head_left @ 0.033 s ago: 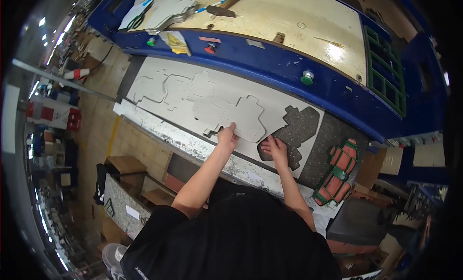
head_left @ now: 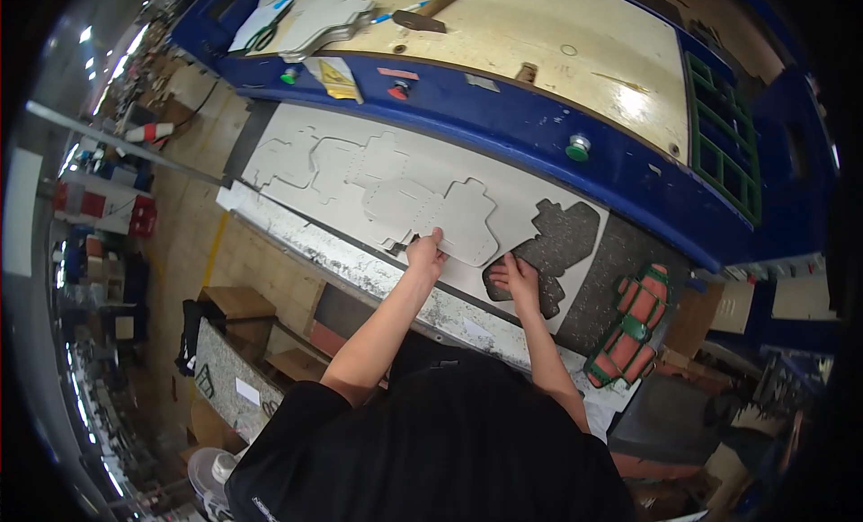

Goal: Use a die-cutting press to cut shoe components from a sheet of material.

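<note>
A long white cardboard sheet (head_left: 530, 176) lies on a dark speckled bed, with cut and perforated outlines along it. My left hand (head_left: 426, 255) pinches the near edge of a white die-cut cardboard piece (head_left: 465, 218), thumb on top and the other fingers partly hidden. That piece lies over the sheet. To its right, a shaped hole (head_left: 562, 239) in the sheet bares the dark bed. My right hand (head_left: 517, 281) rests over the hole's left part, fingers apart and holding nothing. Whether its fingertips touch the sheet's cut edge I cannot tell.
At the right end sits a green-framed cutting die (head_left: 632, 324) with reddish pads. A blue machine beam (head_left: 530, 118) with buttons runs behind the sheet. Above it, a wooden surface carries a hammer (head_left: 422, 21), scissors (head_left: 262, 39) and stacked white cut-outs (head_left: 328, 28). A metal ledge (head_left: 360, 279) borders the front.
The surroundings sit slightly farther right in the picture. Both hands keep nearly the same pose, the left still pinching the cardboard piece.
</note>
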Demonstrator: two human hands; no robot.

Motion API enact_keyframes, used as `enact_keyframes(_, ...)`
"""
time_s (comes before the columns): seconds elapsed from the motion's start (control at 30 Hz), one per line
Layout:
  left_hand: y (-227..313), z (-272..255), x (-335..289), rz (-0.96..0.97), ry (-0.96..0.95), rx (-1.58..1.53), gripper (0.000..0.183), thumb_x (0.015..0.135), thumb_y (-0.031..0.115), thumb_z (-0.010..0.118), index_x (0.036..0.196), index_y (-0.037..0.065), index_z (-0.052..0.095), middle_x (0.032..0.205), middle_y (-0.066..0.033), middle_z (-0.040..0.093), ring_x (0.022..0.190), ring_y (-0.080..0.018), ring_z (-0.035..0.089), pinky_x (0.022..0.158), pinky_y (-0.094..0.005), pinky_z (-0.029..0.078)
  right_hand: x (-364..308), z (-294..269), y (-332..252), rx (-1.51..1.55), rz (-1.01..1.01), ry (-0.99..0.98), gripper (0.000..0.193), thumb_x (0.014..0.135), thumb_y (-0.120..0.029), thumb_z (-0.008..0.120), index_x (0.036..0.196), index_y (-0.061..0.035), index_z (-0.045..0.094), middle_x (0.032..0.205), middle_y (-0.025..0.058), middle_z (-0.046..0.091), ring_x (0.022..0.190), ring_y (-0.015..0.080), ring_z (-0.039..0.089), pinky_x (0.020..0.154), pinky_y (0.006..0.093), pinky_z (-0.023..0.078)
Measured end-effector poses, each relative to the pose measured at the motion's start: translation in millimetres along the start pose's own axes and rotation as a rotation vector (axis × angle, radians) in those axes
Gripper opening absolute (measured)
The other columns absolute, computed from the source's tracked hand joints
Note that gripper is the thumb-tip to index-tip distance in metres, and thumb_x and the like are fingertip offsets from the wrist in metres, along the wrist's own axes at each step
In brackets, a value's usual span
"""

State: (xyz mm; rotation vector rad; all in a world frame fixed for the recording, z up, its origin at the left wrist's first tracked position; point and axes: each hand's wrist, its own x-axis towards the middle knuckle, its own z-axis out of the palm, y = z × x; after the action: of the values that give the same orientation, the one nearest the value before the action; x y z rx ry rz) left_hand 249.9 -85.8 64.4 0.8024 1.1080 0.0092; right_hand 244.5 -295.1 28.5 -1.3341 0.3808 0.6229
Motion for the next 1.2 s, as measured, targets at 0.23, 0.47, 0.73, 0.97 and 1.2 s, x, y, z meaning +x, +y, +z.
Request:
enact_keyframes(0.23, 45, -74, -26, 0.037, -0.273, 0.176, 0.038, 0.098, 0.013, 0.052, 0.135, 0.006, 0.045, 0.124, -0.0091, 0.06, 0.111, -0.0222, 0.061, 0.095, -0.0411, 0.051, 8, -11, 3, -0.037, 0.016, -0.057, 0.032, 0.102, -0.026, 0.045, 0.108, 0.0026, 0.058, 0.092, 0.0172, 0.07, 0.078, 0.0237, 0.071, 0.065, 0.0279, 0.054)
enact_keyframes(0.47, 51, -139, -73, -0.019, -0.731, -0.048, 0.042, 0.099, 0.022, 0.052, 0.136, 0.004, 0.044, 0.132, -0.0105, 0.056, 0.118, -0.0219, 0.057, 0.099, -0.0392, 0.048, 1, -15, 3, -0.301, -0.19, 0.101, 0.025, 0.1, -0.021, 0.052, 0.104, 0.001, 0.062, 0.083, 0.009, 0.068, 0.07, 0.0142, 0.065, 0.061, 0.0266, 0.05)
enact_keyframes(0.73, 197, -134, 37, 0.111, -0.682, 0.738, 0.055, 0.088, 0.025, 0.071, 0.129, -0.002, 0.048, 0.118, -0.0126, 0.063, 0.107, -0.02, 0.06, 0.095, -0.0311, 0.047, 10, 61, -49, -0.321, -0.314, 0.401, 0.018, 0.097, -0.014, 0.053, 0.1, 0.0, 0.064, 0.083, 0.0078, 0.069, 0.069, 0.0119, 0.063, 0.06, 0.0245, 0.049)
enact_keyframes(0.97, 396, -129, 146, 0.363, -1.02, 1.648, 0.042, 0.084, 0.037, 0.073, 0.104, 0.001, 0.068, 0.095, -0.0103, 0.069, 0.094, -0.0147, 0.061, 0.083, -0.0297, 0.048, 40, 260, -10, 0.403, -0.006, -0.077, 0.044, 0.095, -0.02, 0.048, 0.133, 0.0035, 0.045, 0.126, 0.02, 0.058, 0.115, 0.0283, 0.059, 0.093, 0.0385, 0.049)
enact_keyframes(1.2, 363, -53, 208, 1.002, -0.727, 2.12, 0.06, 0.076, 0.05, 0.075, 0.113, 0.004, 0.063, 0.1, -0.0142, 0.068, 0.094, -0.029, 0.063, 0.086, -0.0423, 0.048, 94, 336, -30, 0.76, 0.043, 0.184, 0.059, 0.089, -0.033, 0.056, 0.134, 0.0004, 0.037, 0.132, 0.0184, 0.05, 0.124, 0.029, 0.049, 0.104, 0.0413, 0.038)
